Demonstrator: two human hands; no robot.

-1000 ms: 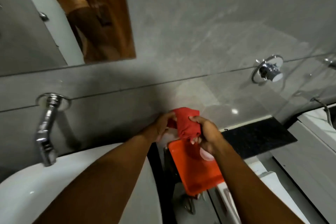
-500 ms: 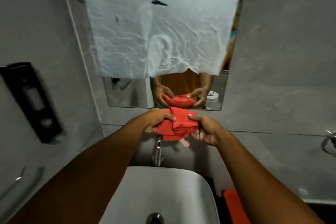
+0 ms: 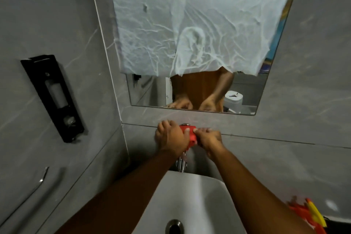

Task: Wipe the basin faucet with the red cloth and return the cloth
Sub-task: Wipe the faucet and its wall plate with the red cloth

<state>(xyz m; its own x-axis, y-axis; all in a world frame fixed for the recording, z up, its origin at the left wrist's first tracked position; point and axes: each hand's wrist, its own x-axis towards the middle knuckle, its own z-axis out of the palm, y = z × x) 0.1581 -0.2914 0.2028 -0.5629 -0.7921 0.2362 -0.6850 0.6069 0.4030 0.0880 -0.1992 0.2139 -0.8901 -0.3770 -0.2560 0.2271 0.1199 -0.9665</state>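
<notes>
Both hands are at the wall above the white basin (image 3: 199, 195), working on the faucet (image 3: 182, 164). The red cloth (image 3: 190, 137) is bunched around the upper part of the faucet, where it meets the grey wall, and sits between the two hands. The left hand (image 3: 171, 137) is closed over the cloth from the left side, fingers curled around it and knuckles toward the camera. The right hand (image 3: 209, 139) pinches the right edge of the cloth, fingertips pressed together on the fabric. Only the chrome spout end shows below the cloth, hanging over the rear rim of the basin; the wall flange is just visible above the cloth. The basin drain (image 3: 174, 226) lies at the bottom of view, between the forearms. Above the hands a mirror (image 3: 247, 97) is fixed to the wall, its upper portion covered by a crumpled white sheet (image 3: 190, 24); both hands are reflected in the exposed strip. A black wall bracket (image 3: 52, 98) is mounted on the left wall. A blurred orange and yellow object (image 3: 311, 216) lies at the lower right; its identity cannot be determined.
</notes>
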